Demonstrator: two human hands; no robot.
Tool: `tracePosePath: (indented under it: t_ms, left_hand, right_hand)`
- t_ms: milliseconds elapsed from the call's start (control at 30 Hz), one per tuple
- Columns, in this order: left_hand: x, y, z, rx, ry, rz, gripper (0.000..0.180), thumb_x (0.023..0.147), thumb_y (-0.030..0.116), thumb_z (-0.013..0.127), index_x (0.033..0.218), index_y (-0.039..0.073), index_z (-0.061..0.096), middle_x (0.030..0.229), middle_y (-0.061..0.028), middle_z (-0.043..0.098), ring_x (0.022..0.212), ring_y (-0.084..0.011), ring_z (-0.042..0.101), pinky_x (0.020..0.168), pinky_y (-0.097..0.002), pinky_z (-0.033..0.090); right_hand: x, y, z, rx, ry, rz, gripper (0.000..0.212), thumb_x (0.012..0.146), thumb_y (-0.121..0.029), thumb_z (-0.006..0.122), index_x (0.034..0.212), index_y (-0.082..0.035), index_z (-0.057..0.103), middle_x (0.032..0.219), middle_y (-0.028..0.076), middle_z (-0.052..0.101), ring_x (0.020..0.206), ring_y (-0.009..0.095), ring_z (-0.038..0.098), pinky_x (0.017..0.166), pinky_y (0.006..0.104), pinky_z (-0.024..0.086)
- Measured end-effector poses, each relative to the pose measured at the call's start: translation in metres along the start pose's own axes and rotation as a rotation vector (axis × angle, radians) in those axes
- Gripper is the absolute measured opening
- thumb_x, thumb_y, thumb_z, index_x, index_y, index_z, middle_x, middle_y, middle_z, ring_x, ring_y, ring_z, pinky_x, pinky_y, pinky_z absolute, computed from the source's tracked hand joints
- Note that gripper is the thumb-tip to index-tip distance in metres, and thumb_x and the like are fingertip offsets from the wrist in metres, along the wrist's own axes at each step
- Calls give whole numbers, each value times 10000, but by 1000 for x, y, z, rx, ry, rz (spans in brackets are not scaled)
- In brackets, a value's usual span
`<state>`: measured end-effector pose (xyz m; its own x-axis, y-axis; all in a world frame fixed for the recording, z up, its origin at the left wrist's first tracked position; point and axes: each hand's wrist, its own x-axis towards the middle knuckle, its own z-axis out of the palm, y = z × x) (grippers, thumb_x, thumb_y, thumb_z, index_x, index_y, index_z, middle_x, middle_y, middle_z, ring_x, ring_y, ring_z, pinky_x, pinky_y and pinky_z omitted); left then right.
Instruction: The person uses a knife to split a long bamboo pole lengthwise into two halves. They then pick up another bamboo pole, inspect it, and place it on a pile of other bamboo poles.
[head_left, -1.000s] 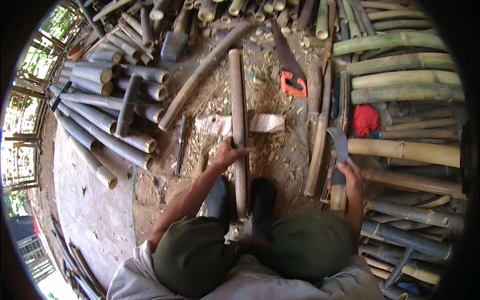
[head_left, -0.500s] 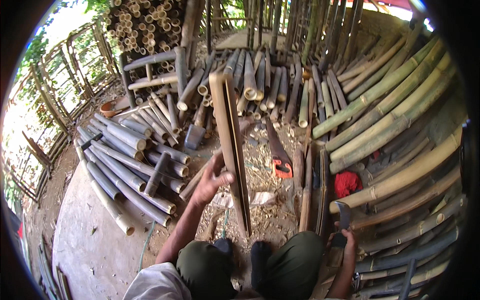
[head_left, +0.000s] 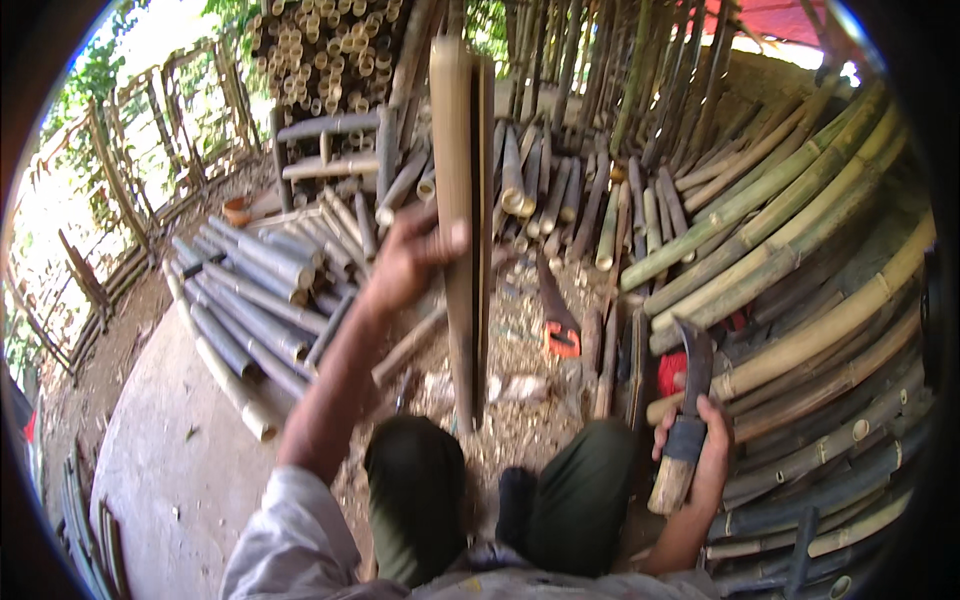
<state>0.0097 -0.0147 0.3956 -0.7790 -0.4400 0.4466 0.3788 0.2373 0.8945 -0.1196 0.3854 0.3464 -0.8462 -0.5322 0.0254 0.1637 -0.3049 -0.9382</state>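
Note:
Upright in front of me stands a bamboo piece [head_left: 455, 180] with a long dark split running down it. My left hand [head_left: 408, 258] is closed round its middle, thumb across the front; its lower end hangs above the shavings between my knees. Out to the right, my right hand [head_left: 708, 445] grips a curved-blade knife [head_left: 693, 385] by its wooden handle, which has a dark wrapping near the blade. The blade points up and away, apart from the bamboo piece.
A handsaw with an orange handle [head_left: 562, 338] lies on the ground ahead. Cut dark bamboo lengths [head_left: 255, 330] are piled at left on a pale slab [head_left: 150, 470]. Long bamboo poles [head_left: 780, 225] line the right, beside a red cloth [head_left: 671, 375]. Pale shavings [head_left: 525, 390] cover the ground.
My left hand has lifted the bamboo piece higher. The right hand has raised the knife, with its blade now turned upward.

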Motion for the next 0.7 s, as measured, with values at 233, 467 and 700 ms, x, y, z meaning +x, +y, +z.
tracePosePath:
  t_ms: [233,467,700]
  left_hand:
    - [68,76,-40,-156,36,191,472,1031,368,652,1282,-28,608,1091,-115,715,989,-200,705,907,-371,583]
    - [50,67,-35,-155,-97,146,536,954,303,753,1325,-43,578,1078,-100,674,986,-198,664,902,-369,571]
    - [-18,-21,-10,-28,-284,-62,534,844,151,814,1317,5,615,1165,-79,702,1091,-198,646,1006,-372,519]
  right_hand:
    - [-16,24,10,8,-16,87,470,1019,-327,493,1309,39,545,789,145,634,591,238,644,493,380,570]
    - [-25,43,0,22,-5,156,439,1024,-316,501,1298,23,549,803,137,644,607,232,653,505,379,573]
    - [-30,39,18,-43,-148,143,366,993,-220,491,1248,34,555,775,166,662,613,248,671,546,372,584]
